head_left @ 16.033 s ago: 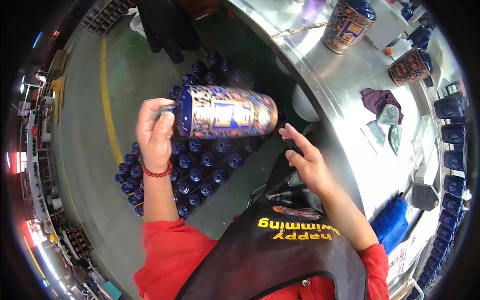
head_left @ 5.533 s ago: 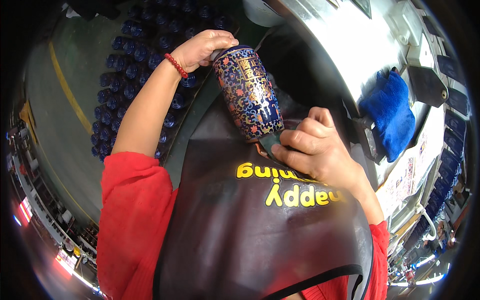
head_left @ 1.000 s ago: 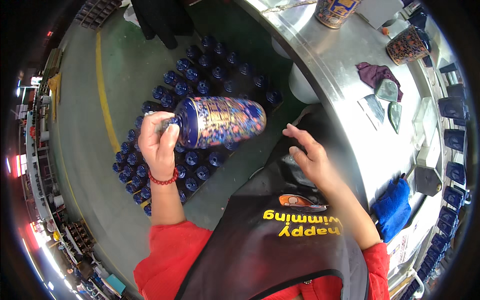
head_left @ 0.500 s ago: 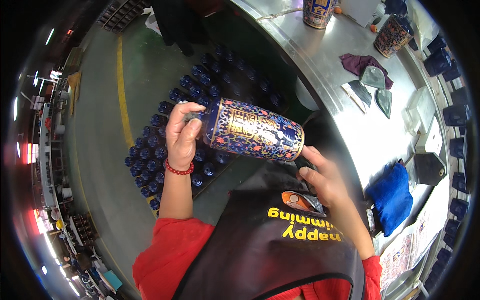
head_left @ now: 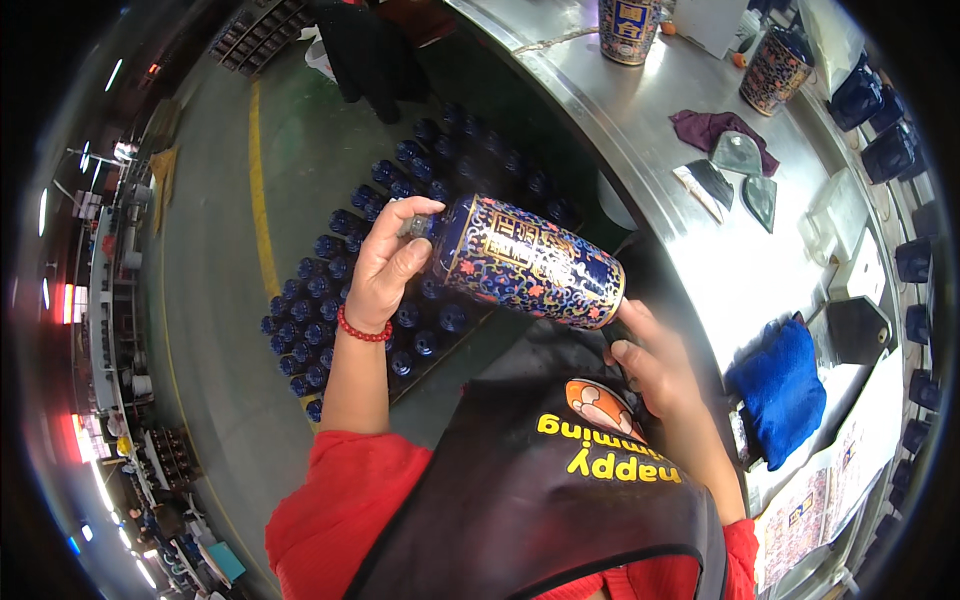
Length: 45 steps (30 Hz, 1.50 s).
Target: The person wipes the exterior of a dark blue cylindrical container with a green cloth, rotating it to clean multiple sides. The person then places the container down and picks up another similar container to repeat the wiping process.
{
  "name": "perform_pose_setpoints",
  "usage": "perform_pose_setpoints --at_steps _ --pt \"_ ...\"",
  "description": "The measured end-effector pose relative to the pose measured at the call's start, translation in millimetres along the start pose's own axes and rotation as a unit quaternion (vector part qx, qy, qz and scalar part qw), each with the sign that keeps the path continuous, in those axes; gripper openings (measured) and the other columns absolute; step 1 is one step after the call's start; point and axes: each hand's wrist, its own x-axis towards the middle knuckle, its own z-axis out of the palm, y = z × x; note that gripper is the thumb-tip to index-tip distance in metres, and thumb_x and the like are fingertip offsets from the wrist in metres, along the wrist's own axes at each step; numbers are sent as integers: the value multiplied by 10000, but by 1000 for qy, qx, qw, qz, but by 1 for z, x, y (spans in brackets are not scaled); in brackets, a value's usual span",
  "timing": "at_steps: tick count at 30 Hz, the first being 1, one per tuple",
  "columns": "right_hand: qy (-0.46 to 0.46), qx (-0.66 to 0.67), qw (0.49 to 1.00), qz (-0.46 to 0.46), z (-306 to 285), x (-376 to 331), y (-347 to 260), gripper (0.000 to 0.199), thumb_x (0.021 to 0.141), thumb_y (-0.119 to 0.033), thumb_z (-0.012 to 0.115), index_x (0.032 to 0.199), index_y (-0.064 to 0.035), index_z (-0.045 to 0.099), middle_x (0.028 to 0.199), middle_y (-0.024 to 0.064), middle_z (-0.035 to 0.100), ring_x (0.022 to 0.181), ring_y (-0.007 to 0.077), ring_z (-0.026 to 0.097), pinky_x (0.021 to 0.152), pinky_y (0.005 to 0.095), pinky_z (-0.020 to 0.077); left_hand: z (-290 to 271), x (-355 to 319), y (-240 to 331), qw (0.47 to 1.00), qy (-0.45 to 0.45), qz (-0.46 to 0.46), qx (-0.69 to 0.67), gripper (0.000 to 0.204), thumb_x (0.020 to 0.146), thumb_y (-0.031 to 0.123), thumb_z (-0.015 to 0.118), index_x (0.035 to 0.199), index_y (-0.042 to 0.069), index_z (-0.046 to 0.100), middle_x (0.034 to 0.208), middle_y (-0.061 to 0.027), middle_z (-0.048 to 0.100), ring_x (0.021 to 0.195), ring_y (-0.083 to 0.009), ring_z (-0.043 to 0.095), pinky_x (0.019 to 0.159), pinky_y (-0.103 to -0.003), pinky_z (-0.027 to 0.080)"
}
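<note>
A dark blue bottle (head_left: 540, 262) with a colourful floral pattern and gold panels lies almost level between my hands, its base tipped a little lower at the right. My left hand (head_left: 385, 265), with a red bead bracelet on the wrist, is closed round the narrow neck. At the other end, the fingers of my right hand (head_left: 655, 360) press against the base, partly hidden behind it. On the metal table to the right are a purple cloth (head_left: 705, 127), grey-green flat scraper-like pieces (head_left: 737, 152) and a blue cloth (head_left: 785, 392).
Two similar patterned bottles, one upright (head_left: 628, 32) and one tilted (head_left: 776, 72), are at the table's far end. Many blue bottles (head_left: 300, 320) stand in rows below on the left. Printed pattern sheets (head_left: 825, 500) lie at the near right, by the metal table (head_left: 600, 110).
The bottle has shifted slightly right and turned a little about its length, so its gold panels sit differently. Both hands stay on it. The whole view has shifted slightly.
</note>
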Motion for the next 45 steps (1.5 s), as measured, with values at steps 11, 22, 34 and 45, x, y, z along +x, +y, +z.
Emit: perform_pose_setpoints --at_steps 11,22,34,45 --pt "-3 -60 996 -61 -3 1 9 580 868 11 561 1446 -17 520 1278 63 536 1143 163 508 943 288 423 -6 2 1 999 -28 -6 -18 441 1005 287 651 1325 25 499 1045 1 603 844 -43 571 735 -196 463" --pt "-8 -41 995 -86 -7 1 10 609 891 99 566 1465 -104 537 1314 74 560 1272 191 488 1099 293 340 4 2 13 1000 -2 9 20 418 999 334 661 1278 44 549 915 45 561 743 -12 468 610 -180 369" --pt "-64 298 940 151 8 5 15 511 856 86 528 1366 68 507 1213 136 649 770 179 693 741 298 606 32 44 34 979 -3 113 168 351 1001 385 646 1094 47 649 873 33 586 795 -75 519 734 -228 441" --pt "-110 326 926 154 4 2 22 512 863 34 534 1370 94 494 1168 178 658 755 198 699 746 313 609 21 59 18 993 -61 -45 94 313 1000 372 654 1022 60 655 845 66 559 774 -21 474 714 -189 412"
